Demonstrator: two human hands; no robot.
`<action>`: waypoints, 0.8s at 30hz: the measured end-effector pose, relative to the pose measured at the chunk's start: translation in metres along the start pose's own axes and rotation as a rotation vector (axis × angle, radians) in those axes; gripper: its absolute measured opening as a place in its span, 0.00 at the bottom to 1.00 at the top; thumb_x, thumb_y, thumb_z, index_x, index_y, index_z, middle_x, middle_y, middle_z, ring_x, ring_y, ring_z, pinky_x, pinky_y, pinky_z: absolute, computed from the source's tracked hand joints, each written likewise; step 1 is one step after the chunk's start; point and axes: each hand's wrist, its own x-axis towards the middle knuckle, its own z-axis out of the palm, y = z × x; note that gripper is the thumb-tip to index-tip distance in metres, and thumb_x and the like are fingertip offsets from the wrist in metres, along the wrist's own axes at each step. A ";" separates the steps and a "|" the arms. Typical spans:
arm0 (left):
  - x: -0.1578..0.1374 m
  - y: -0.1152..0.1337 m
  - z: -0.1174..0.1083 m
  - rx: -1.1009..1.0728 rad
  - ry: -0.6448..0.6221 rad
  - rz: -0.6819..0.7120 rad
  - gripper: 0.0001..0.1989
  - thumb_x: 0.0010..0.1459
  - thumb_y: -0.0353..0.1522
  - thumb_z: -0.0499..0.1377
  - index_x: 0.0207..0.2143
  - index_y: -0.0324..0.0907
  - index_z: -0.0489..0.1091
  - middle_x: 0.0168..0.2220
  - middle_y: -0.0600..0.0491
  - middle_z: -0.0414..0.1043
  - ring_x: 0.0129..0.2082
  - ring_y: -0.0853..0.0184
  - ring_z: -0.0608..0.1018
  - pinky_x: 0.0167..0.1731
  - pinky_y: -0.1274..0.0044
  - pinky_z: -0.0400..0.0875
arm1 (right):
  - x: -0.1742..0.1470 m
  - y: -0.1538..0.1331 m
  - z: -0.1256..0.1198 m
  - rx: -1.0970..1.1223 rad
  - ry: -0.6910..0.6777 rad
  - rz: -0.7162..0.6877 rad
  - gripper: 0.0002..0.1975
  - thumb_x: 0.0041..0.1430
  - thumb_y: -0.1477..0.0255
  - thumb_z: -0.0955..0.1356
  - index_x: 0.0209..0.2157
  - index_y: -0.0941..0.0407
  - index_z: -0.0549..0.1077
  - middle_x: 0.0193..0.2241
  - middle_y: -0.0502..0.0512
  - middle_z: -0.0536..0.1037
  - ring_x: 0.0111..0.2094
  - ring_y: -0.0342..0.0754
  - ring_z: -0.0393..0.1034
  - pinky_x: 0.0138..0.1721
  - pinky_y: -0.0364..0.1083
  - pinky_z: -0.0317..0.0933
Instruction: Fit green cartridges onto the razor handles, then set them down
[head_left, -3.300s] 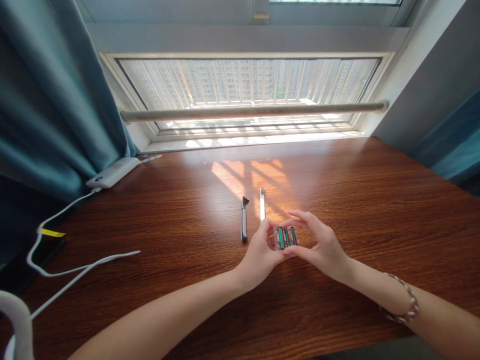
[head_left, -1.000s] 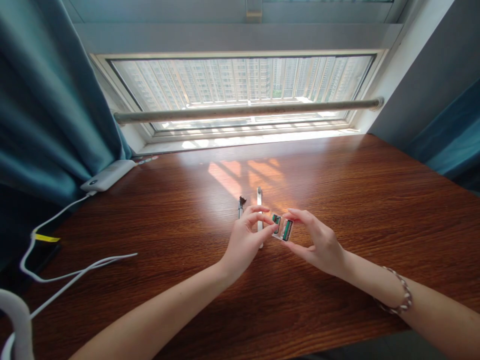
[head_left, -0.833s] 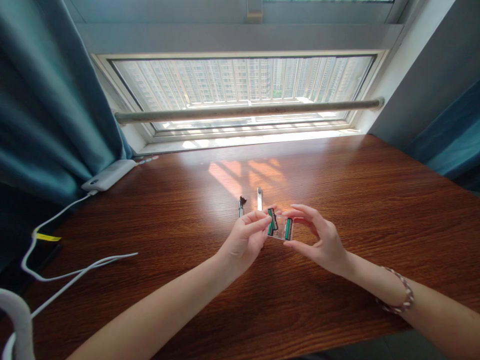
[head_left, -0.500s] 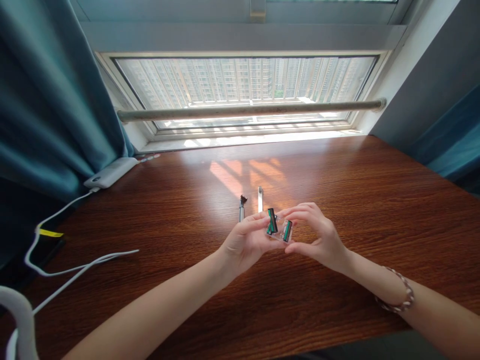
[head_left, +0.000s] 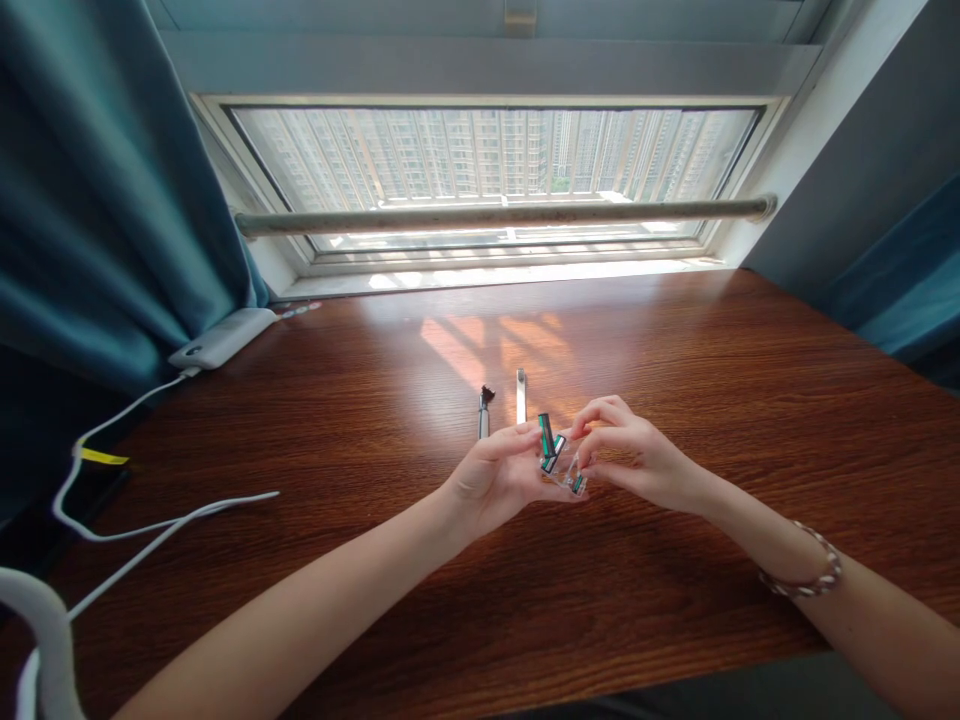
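Note:
My left hand (head_left: pixel 495 480) is closed, palm up, its thumb against a green-and-black razor cartridge (head_left: pixel 546 434). A second razor cartridge (head_left: pixel 555 455) lies crosswise beside it over the fingers. At the fingertips is a small clear plastic case (head_left: pixel 561 482), partly hidden, with another green cartridge (head_left: pixel 577 484) at its near end. My right hand (head_left: pixel 637 450) pinches at the case's right side with thumb and fingertips. Beyond my left hand lie a grey razor handle (head_left: pixel 484 420) with a dark top end and a slim silver-white handle (head_left: pixel 521 395).
The brown wooden table (head_left: pixel 337 400) reaches to a window with a horizontal rail (head_left: pixel 502 217). At the left are a white power strip (head_left: pixel 223 340), a white cable (head_left: pixel 180 522), a curved white tube (head_left: pixel 45 620) and a blue curtain (head_left: pixel 112 180).
My right hand's fingers have drawn in to the case's right side. The right-hand cartridge has tipped and shows less of itself; the two left ones have spread apart.

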 end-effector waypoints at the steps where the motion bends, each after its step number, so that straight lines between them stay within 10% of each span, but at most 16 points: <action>1: 0.000 0.000 -0.001 0.002 0.000 -0.004 0.11 0.56 0.30 0.48 0.38 0.34 0.66 0.40 0.41 0.68 0.43 0.55 0.70 0.45 0.55 0.59 | 0.000 0.000 0.000 0.007 -0.018 0.007 0.03 0.52 0.76 0.66 0.29 0.55 0.71 0.37 0.55 0.67 0.43 0.48 0.57 0.46 0.50 0.55; 24: 0.000 -0.010 -0.003 0.007 -0.024 -0.084 0.09 0.55 0.29 0.50 0.35 0.34 0.67 0.37 0.43 0.69 0.37 0.59 0.73 0.43 0.58 0.62 | -0.002 -0.012 0.007 -0.017 -0.091 -0.003 0.04 0.56 0.76 0.63 0.32 0.56 0.69 0.36 0.56 0.65 0.42 0.48 0.56 0.44 0.49 0.57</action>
